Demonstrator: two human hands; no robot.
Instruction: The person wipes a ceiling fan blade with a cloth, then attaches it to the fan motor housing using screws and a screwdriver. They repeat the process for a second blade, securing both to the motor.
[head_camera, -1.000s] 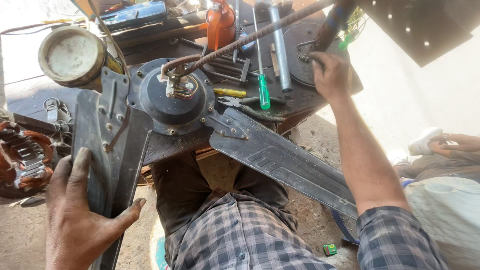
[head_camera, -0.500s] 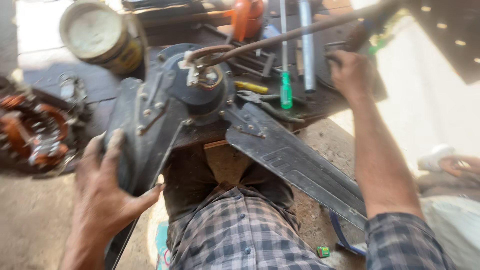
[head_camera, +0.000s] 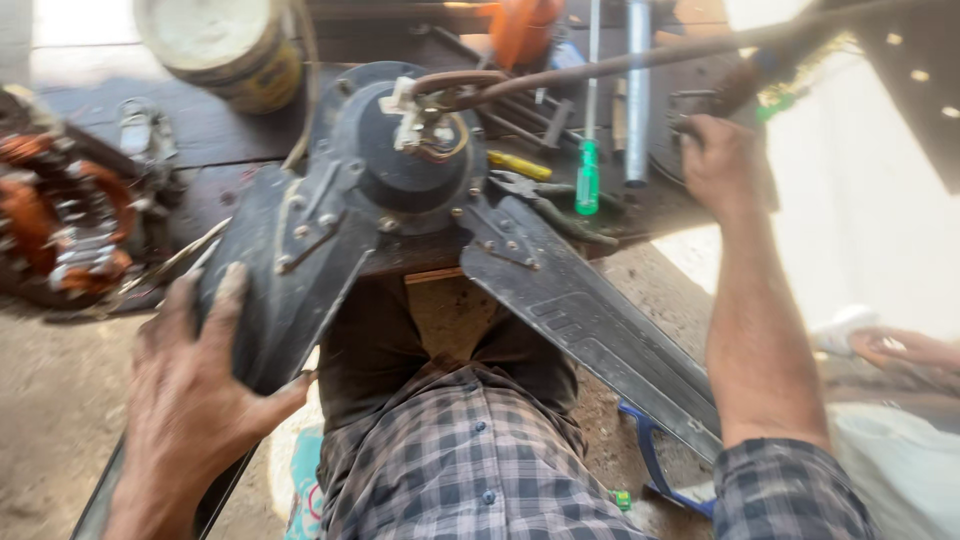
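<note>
Two hands: left hand (head_camera: 200, 400) clamped on one of two fan blades (head_camera: 290, 290). Right hand (head_camera: 722, 160) gripping one rod (head_camera: 620, 65); one green screwdriver (head_camera: 588, 185) on worktop (head_camera: 220, 125).

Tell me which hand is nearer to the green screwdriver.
Right. The right hand sits just to the right of the green screwdriver on the bench, apart from it. The left hand is far off at lower left, gripping a fan blade.
</note>
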